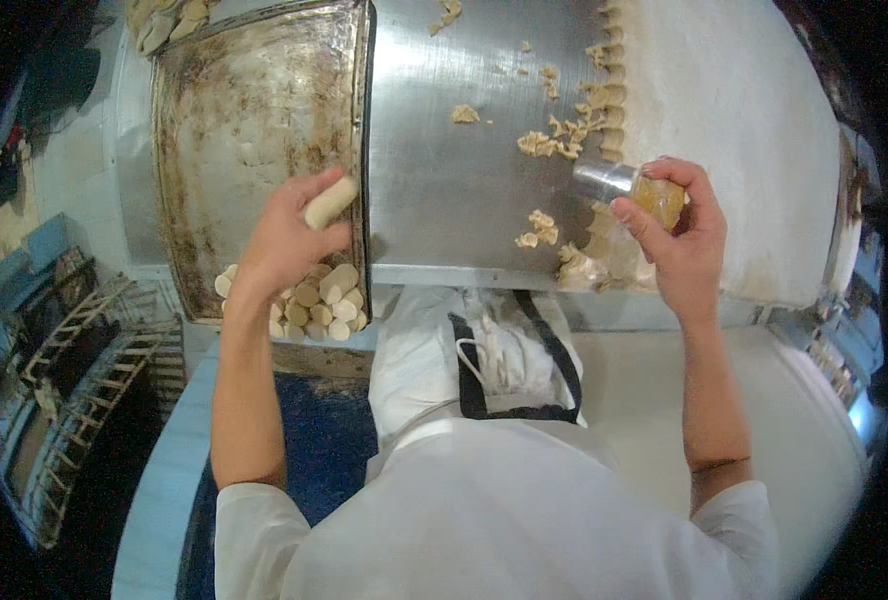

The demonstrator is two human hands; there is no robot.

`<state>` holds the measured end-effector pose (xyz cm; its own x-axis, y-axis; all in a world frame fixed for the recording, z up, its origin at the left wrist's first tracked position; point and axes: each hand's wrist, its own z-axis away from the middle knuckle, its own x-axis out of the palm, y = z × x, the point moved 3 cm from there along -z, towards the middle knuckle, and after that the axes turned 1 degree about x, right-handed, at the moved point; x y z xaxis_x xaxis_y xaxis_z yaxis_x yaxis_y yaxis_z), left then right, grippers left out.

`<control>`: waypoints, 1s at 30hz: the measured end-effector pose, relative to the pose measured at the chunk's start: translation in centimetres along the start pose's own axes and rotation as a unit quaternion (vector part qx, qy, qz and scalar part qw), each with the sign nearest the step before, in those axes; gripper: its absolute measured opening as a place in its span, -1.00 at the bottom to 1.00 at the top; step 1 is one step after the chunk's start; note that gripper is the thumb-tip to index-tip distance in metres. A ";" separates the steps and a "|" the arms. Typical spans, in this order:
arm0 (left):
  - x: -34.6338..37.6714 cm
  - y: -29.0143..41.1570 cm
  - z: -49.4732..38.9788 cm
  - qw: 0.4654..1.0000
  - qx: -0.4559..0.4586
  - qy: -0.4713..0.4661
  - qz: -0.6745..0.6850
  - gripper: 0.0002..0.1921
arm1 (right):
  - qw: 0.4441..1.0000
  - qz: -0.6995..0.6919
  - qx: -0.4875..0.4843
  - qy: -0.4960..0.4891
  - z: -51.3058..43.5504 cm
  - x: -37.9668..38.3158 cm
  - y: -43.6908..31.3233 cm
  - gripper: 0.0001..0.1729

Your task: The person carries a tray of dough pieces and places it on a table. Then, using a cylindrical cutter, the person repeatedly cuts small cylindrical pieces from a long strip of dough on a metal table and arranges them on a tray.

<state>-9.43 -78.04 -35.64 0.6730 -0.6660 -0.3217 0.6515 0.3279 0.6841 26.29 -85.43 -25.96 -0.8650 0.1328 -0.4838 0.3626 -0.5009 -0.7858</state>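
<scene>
Above the right part of a worn metal baking tray [249,97], my left hand [294,232] holds a short cylinder of pale dough [330,203], perhaps a stack of cut rounds. Many small dough rounds [316,304] lie heaped in the tray's near right corner, partly hidden by my left forearm. My right hand [676,217] grips a cylindrical metal cutter [605,180], with something yellowish at its held end. The cutter is tilted sideways, its metal end pointing left, over the scalloped edge of a thin dough sheet [736,135].
Dough scraps [556,142] are scattered on the metal worktop [444,187] between tray and sheet. More dough pieces [166,26] sit beyond the tray's far left corner. The worktop's near edge [459,276] runs just before my body. Racks [83,397] stand at the lower left.
</scene>
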 end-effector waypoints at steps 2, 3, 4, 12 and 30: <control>-0.1 -0.5 1.6 0.964 0.033 0.041 -0.260 -0.37 | 1.000 0.007 0.016 0.008 0.3 -0.7 1.3 -0.55; 0.3 -0.5 2.1 0.963 0.041 0.008 -0.268 -0.38 | 0.999 0.019 0.041 0.015 0.3 -1.0 2.2 -0.54; 0.5 -0.4 2.7 0.959 0.037 -0.028 -0.280 -0.40 | 0.999 0.037 0.013 0.025 0.2 -1.2 2.7 -0.53; -1.0 -1.8 2.4 0.965 -0.030 0.041 -0.257 -0.47 | 0.983 0.084 0.041 0.157 -3.1 -4.3 6.1 -0.53; 19.0 11.9 -15.6 0.882 0.268 0.217 -0.320 -0.32 | 0.952 0.301 -0.018 0.061 -25.8 -5.0 -1.8 -0.42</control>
<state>16.58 -76.27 -43.80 0.3743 -0.2427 -0.8950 0.7652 -0.4643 0.4459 38.91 -63.11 -32.09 -0.4513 -0.0682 -0.8898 0.7927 -0.4885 -0.3647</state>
